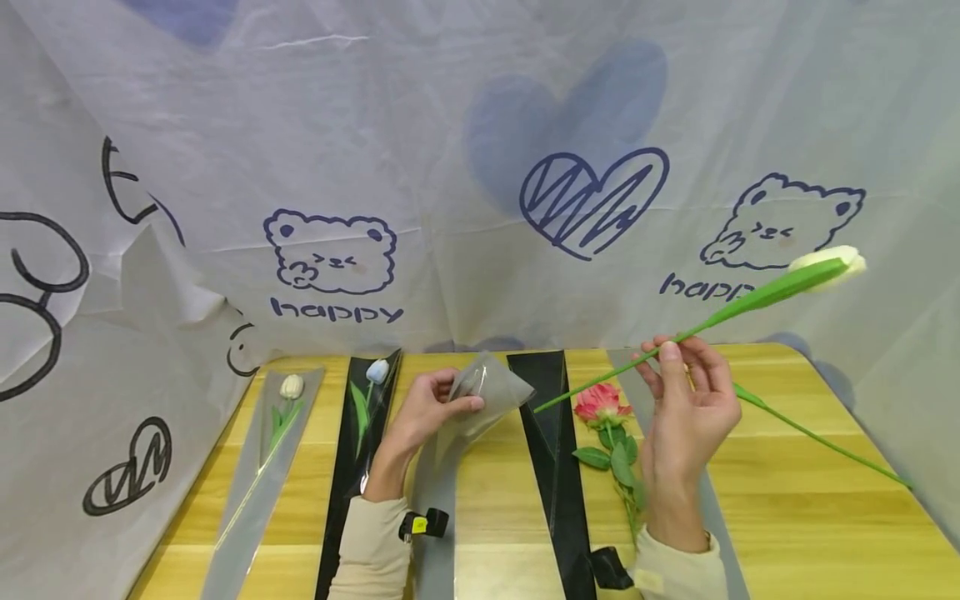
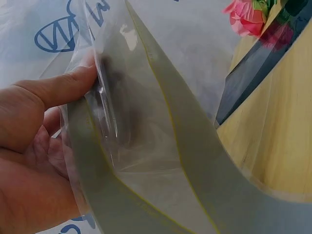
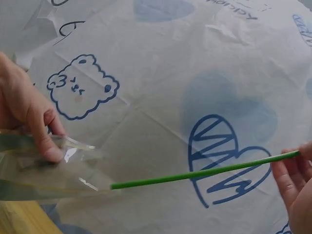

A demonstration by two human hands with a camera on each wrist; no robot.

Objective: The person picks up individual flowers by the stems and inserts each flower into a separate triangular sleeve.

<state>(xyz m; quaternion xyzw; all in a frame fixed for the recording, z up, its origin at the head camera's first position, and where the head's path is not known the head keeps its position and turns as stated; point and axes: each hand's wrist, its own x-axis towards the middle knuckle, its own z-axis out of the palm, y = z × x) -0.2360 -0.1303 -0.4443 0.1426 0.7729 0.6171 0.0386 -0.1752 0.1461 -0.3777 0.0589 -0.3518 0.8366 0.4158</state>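
Observation:
My left hand pinches the raised end of a clear and grey flower sleeve, thumb in front. In the left wrist view the sleeve shows grey bands with thin yellow lines around a clear middle. My right hand holds an artificial white tulip by its green stem, between thumb and fingers. The bloom points up and right; the stem slants down left. In the right wrist view the cut end of the stem is at the sleeve's mouth; whether it is inside I cannot tell.
At the left lie a white tulip in a grey sleeve and a blue tulip in a black one. A black sleeve, a pink rose and another green stem lie on the wooden table. Behind hangs printed cloth.

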